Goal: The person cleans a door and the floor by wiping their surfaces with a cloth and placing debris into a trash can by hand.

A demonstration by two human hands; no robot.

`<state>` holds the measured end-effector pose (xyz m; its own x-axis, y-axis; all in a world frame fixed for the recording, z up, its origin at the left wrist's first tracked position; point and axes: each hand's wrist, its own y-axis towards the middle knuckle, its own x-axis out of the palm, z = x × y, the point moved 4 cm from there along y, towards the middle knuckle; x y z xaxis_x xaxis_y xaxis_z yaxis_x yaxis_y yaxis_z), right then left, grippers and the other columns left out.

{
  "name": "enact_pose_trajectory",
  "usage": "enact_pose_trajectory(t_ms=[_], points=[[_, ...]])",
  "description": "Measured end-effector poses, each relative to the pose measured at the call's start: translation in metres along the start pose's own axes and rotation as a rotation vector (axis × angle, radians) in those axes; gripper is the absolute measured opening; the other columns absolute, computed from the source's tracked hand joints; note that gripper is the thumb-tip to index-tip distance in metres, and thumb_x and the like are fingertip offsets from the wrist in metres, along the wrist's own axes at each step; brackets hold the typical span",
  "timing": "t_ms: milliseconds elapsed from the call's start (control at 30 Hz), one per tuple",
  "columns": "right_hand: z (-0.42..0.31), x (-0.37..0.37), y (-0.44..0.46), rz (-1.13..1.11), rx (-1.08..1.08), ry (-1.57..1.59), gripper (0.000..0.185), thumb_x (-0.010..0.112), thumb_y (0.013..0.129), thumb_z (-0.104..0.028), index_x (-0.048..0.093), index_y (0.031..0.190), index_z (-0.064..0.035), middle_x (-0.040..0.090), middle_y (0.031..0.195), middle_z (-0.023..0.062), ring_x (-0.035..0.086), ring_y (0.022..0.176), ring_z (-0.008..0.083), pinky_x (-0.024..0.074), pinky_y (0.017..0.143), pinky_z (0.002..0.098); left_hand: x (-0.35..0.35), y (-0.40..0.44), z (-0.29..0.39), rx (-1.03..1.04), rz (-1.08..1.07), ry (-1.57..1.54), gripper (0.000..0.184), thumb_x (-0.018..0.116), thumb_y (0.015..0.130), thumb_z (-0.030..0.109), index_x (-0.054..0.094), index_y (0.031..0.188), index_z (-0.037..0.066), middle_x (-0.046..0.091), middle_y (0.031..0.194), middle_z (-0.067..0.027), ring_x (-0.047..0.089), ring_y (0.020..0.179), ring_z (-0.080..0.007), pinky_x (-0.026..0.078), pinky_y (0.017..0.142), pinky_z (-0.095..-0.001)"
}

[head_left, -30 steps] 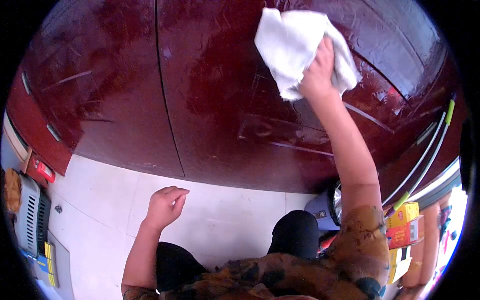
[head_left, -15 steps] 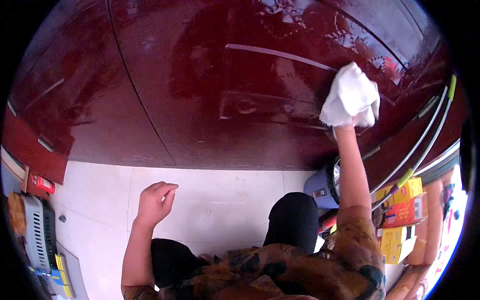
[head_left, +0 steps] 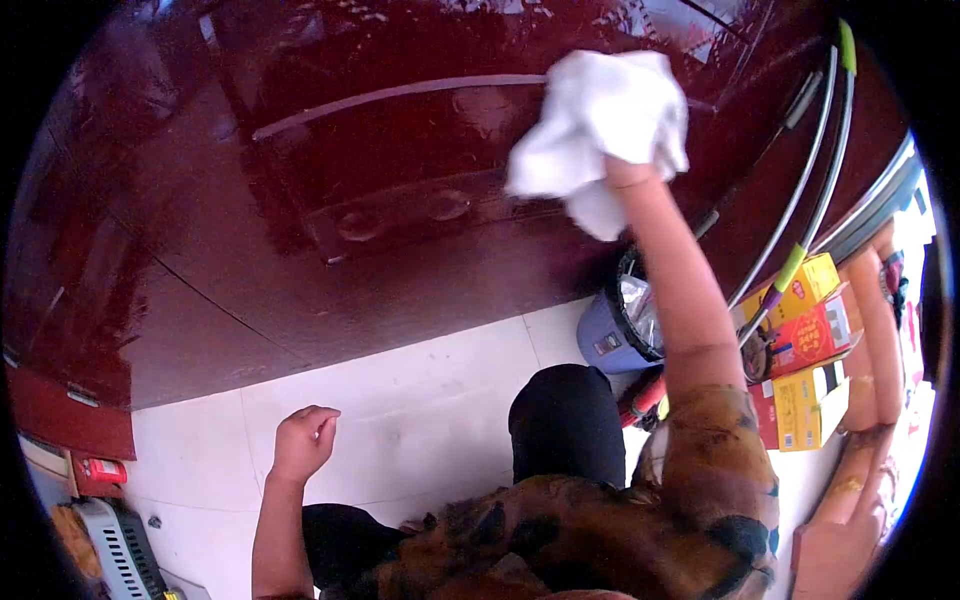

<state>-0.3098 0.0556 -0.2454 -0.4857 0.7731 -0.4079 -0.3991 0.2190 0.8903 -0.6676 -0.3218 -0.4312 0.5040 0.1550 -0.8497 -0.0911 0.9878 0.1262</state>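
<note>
A crumpled white cloth (head_left: 625, 105) lies against the glossy dark red panelled surface (head_left: 420, 140). My right hand (head_left: 630, 172) is closed on this cloth, which covers most of the fingers; the arm reaches up and forward. The cloth's lower left part hangs loose and looks slightly blurred. Over the pale floor, away from the red surface, my left hand (head_left: 305, 442) is held with its fingers curled in. Nothing shows in it.
Below my right forearm stands a blue bin (head_left: 608, 335) with a plastic liner. Yellow and red boxes (head_left: 805, 350) sit at the right beside a bent metal tube (head_left: 815, 190) with green sections. A grey slatted crate (head_left: 120, 555) is at the lower left on the tiled floor (head_left: 400, 410).
My right hand has swept the cloth left and upward in view across the red surface. The view has turned somewhat. My left hand stays curled and sits slightly lower in view.
</note>
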Motion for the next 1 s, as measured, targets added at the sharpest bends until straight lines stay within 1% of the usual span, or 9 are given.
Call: enact_pose_trajectory(t_ms=[167,300,367,433,567,700,800,933,1000], points=[[0.083,-0.049,-0.022,0.086,0.237,-0.23,0.04,0.056,0.085,-0.032,0.055,0.118,-0.0092,0.057,0.117,0.0092,0.049,0.112,0.0302,0.0345,0.095,0.0425,0.001,0.0,0.001,0.034,0.027,0.046,0.01,0.06,0.082,0.009,0.068,0.088,0.005,0.068,0.086,-0.0128,0.065,0.077,-0.0302,0.052,0.07,-0.0383],[-0.036,-0.033,0.026,0.022,-0.047,-0.507,0.028,0.056,0.087,-0.023,0.059,0.108,-0.0049,0.06,0.106,0.0121,0.055,0.1,0.0303,0.0459,0.085,0.0405,-0.009,0.003,0.012,0.04,0.091,0.037,0.009,0.061,0.083,0.008,0.067,0.088,0.005,0.067,0.084,-0.0125,0.065,0.075,-0.0294,0.053,0.069,-0.037],[-0.128,-0.004,0.064,-0.204,-0.036,-0.52,0.023,0.056,0.087,-0.022,0.061,0.102,-0.0055,0.063,0.096,0.0123,0.06,0.09,0.0319,0.0502,0.078,0.0404,-0.012,0.004,0.016,0.039,0.094,0.038,0.009,0.061,0.083,0.009,0.067,0.088,0.006,0.067,0.084,-0.0116,0.065,0.075,-0.029,0.053,0.069,-0.037],[-0.195,0.018,0.075,-0.336,-0.041,-0.232,0.021,0.057,0.086,-0.024,0.062,0.098,-0.0079,0.065,0.088,0.012,0.063,0.082,0.0338,0.0521,0.074,0.0409,-0.014,0.003,0.019,0.031,0.093,0.048,0.008,0.062,0.083,0.01,0.068,0.087,0.006,0.068,0.084,-0.0103,0.065,0.076,-0.029,0.052,0.068,-0.0369],[-0.294,0.006,0.045,-0.281,-0.199,0.842,0.023,0.058,0.087,-0.029,0.062,0.1,-0.0106,0.066,0.087,0.013,0.064,0.08,0.0348,0.0533,0.074,0.0411,-0.019,-0.001,0.021,0.057,0.11,0.04,0.007,0.062,0.083,0.011,0.066,0.087,0.007,0.066,0.081,-0.0093,0.064,0.074,-0.0288,0.052,0.068,-0.0372],[-0.294,0.025,-0.038,-0.874,-0.016,0.731,0.034,0.059,0.088,-0.039,0.062,0.108,-0.0111,0.065,0.102,0.0172,0.063,0.097,0.0345,0.0508,0.086,0.0409,-0.031,-0.014,0.015,0.08,0.125,0.014,0.009,0.062,0.082,0.009,0.066,0.09,0.007,0.064,0.076,-0.0094,0.063,0.07,-0.0288,0.051,0.066,-0.0375],[-0.283,0.023,-0.033,-0.579,-0.263,0.902,0.025,0.057,0.088,-0.026,0.063,0.108,-0.0113,0.065,0.107,0.0149,0.062,0.099,0.0314,0.0503,0.087,0.0392,-0.042,-0.024,0.017,0.083,0.13,0.0,0.009,0.062,0.081,0.008,0.065,0.09,0.007,0.063,0.074,-0.0089,0.062,0.069,-0.0282,0.051,0.066,-0.0375],[-0.279,0.028,0.006,-0.127,-0.611,0.387,0.025,0.06,0.074,-0.015,0.064,0.099,-0.0144,0.061,0.112,0.0049,0.06,0.098,0.0253,0.0484,0.085,0.0408,-0.044,-0.022,0.022,0.133,0.139,-0.045,0.01,0.063,0.08,0.007,0.065,0.09,0.008,0.061,0.073,-0.0088,0.061,0.068,-0.0279,0.051,0.065,-0.0381],[-0.303,0.027,0.005,-0.191,-0.685,0.252,0.026,0.062,0.067,-0.014,0.062,0.093,-0.0176,0.055,0.117,-0.0006,0.053,0.104,0.0208,0.046,0.085,0.0404,-0.046,-0.017,0.021,0.147,0.141,-0.054,0.011,0.063,0.08,0.006,0.065,0.09,0.008,0.061,0.073,-0.0088,0.061,0.068,-0.028,0.051,0.065,-0.0382]])
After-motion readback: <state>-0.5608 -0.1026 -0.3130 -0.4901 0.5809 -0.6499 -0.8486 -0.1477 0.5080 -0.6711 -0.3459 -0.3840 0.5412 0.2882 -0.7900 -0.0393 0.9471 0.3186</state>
